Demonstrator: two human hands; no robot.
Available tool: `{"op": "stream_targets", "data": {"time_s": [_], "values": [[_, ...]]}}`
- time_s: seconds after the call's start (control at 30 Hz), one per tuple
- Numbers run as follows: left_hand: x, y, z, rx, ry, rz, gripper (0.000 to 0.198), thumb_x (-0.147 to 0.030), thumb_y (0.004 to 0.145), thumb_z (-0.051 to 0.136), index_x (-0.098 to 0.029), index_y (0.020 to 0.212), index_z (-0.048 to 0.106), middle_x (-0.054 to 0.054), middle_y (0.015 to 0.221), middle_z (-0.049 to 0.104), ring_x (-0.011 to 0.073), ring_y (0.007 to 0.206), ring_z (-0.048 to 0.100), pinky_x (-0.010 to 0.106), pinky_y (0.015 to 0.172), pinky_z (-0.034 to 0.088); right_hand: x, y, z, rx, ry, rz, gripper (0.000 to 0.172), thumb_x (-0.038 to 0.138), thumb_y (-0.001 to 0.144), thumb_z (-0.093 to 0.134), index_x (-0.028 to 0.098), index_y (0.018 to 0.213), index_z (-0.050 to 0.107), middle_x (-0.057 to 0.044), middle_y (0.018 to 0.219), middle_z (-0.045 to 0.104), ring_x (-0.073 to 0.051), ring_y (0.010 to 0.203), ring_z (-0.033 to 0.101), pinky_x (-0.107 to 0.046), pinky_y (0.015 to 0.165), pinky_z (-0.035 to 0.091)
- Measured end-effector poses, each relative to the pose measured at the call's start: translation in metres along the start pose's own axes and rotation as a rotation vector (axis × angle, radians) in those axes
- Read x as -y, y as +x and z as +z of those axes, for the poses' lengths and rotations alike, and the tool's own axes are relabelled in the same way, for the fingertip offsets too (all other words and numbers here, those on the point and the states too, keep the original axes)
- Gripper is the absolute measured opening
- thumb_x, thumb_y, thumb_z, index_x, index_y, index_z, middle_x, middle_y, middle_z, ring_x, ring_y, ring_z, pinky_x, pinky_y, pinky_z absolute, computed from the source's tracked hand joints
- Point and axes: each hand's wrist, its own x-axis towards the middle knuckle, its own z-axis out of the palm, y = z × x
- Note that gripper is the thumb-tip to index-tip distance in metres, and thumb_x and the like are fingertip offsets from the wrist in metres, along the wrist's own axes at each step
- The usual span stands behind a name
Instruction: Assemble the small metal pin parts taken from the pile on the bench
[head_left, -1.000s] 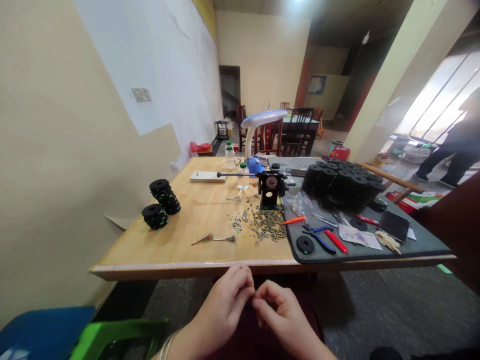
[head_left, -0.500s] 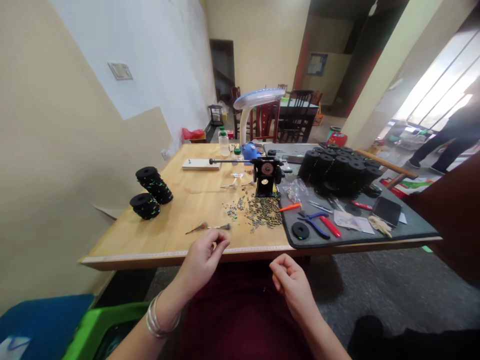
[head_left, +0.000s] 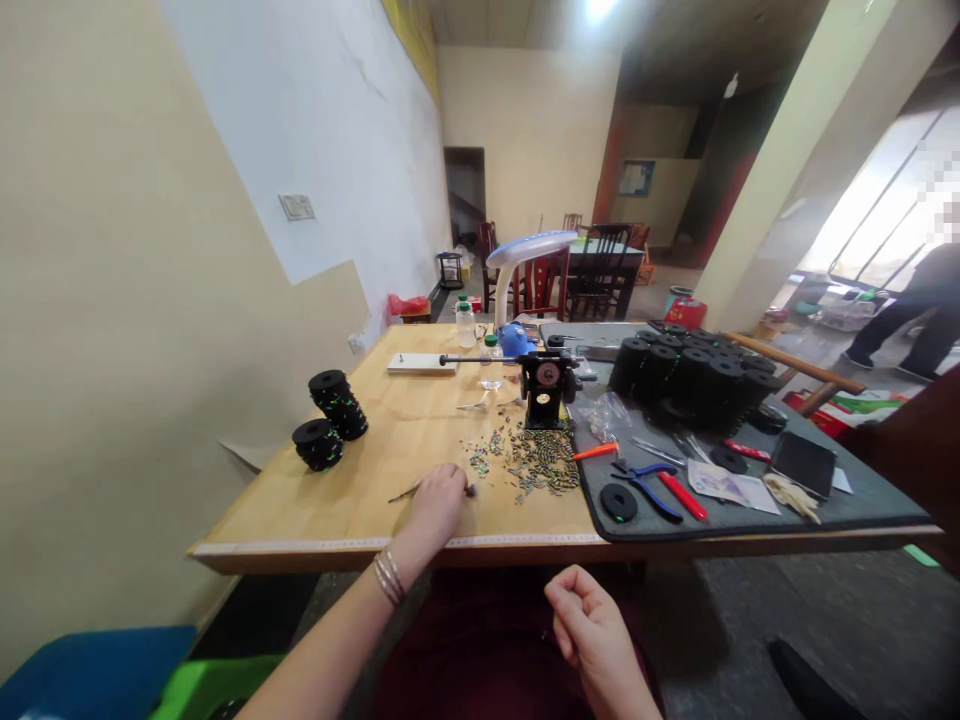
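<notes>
My left hand [head_left: 439,497], with silver bangles at its wrist, lies over two slim tools on the wooden table. A thin pointed end [head_left: 403,493] of one shows left of it, and a dark end [head_left: 471,491] shows on the right. Its fingers curve down and the fingertips are hidden, so I cannot tell whether it grips anything. My right hand [head_left: 592,625] is closed in a pinch in front of the table edge; whatever is between its fingers is too small to make out. Small striped pieces [head_left: 546,460] lie scattered beyond my left hand.
A black winder with a dial [head_left: 545,385] and long rod stands behind the pieces. Black foam spools [head_left: 316,445] stand at left, and many more [head_left: 694,370] at right. The grey mat [head_left: 570,520] holds blue-handled pliers [head_left: 652,490]. A lamp [head_left: 516,340] and bottles stand behind.
My left hand has moved forward and right from the table edge, down onto the slim tools. My right hand stays pinched near the same place. The view has tilted up.
</notes>
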Motion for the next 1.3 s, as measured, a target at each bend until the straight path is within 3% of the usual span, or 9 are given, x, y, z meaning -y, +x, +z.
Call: {"op": "stream_targets", "data": {"time_s": [0.1,0.2,0.33,0.47,0.7,1.03,1.3], "values": [[-0.004,-0.006,0.0,0.021,-0.077,-0.017,0.017,-0.005,0.079,0.045,-0.018,0.07,0.051,0.007,0.076,0.059,0.0224,0.08,0.056,0.038,0.08,0.041,0.002,-0.002,0.0,-0.011,0.006,0.014,0.044,0.058,0.069,0.069,0.019,0.068,0.048,0.011,0.036,0.038,-0.004,0.035,0.023,-0.018,0.038,0.013],[-0.014,-0.028,0.003,0.075,-0.235,-0.029,0.009,-0.015,0.083,0.047,-0.019,0.075,0.049,0.002,0.07,0.058,0.017,0.066,0.055,0.029,0.065,0.043,0.001,-0.003,0.003,0.001,0.021,0.027,0.043,0.057,0.069,0.069,0.019,0.068,0.048,0.011,0.036,0.039,-0.004,0.034,0.023,-0.017,0.037,0.014],[-0.035,-0.07,0.018,0.334,-0.975,-0.288,0.022,-0.035,0.077,0.063,-0.018,0.077,0.049,-0.002,0.061,0.058,0.0099,0.048,0.048,0.021,0.048,0.036,-0.002,-0.001,0.009,0.027,0.04,0.046,0.045,0.059,0.067,0.069,0.02,0.069,0.048,0.01,0.035,0.043,-0.003,0.031,0.022,-0.016,0.034,0.013],[-0.05,-0.098,0.034,0.402,-1.306,-0.475,0.03,-0.035,0.07,0.073,-0.017,0.073,0.049,-0.003,0.059,0.056,0.0068,0.049,0.045,0.018,0.047,0.033,-0.005,0.0,0.014,0.035,0.011,0.065,0.046,0.06,0.065,0.069,0.019,0.068,0.048,0.01,0.034,0.045,-0.003,0.029,0.024,-0.016,0.033,0.014],[-0.058,-0.104,0.044,0.421,-1.28,-0.475,0.032,-0.038,0.071,0.072,-0.016,0.071,0.05,-0.001,0.06,0.058,0.0066,0.047,0.045,0.019,0.046,0.033,-0.007,0.0,0.013,0.047,0.016,0.083,0.048,0.061,0.064,0.07,0.018,0.068,0.048,0.01,0.034,0.047,-0.003,0.029,0.027,-0.015,0.032,0.017],[-0.055,-0.107,0.054,0.428,-1.186,-0.334,0.035,-0.045,0.073,0.068,-0.017,0.073,0.048,0.0,0.061,0.058,0.0098,0.048,0.05,0.02,0.043,0.039,-0.014,0.002,0.013,0.052,-0.036,0.03,0.047,0.061,0.065,0.068,0.018,0.067,0.05,0.009,0.034,0.046,-0.005,0.03,0.034,-0.016,0.033,0.022],[-0.06,-0.108,0.053,0.392,-1.328,-0.457,0.034,-0.04,0.07,0.074,-0.017,0.079,0.049,-0.003,0.065,0.057,0.0106,0.056,0.055,0.022,0.051,0.046,-0.016,0.003,0.012,0.043,-0.014,0.034,0.048,0.062,0.065,0.068,0.019,0.068,0.048,0.01,0.034,0.044,-0.004,0.029,0.031,-0.015,0.033,0.021]]}}
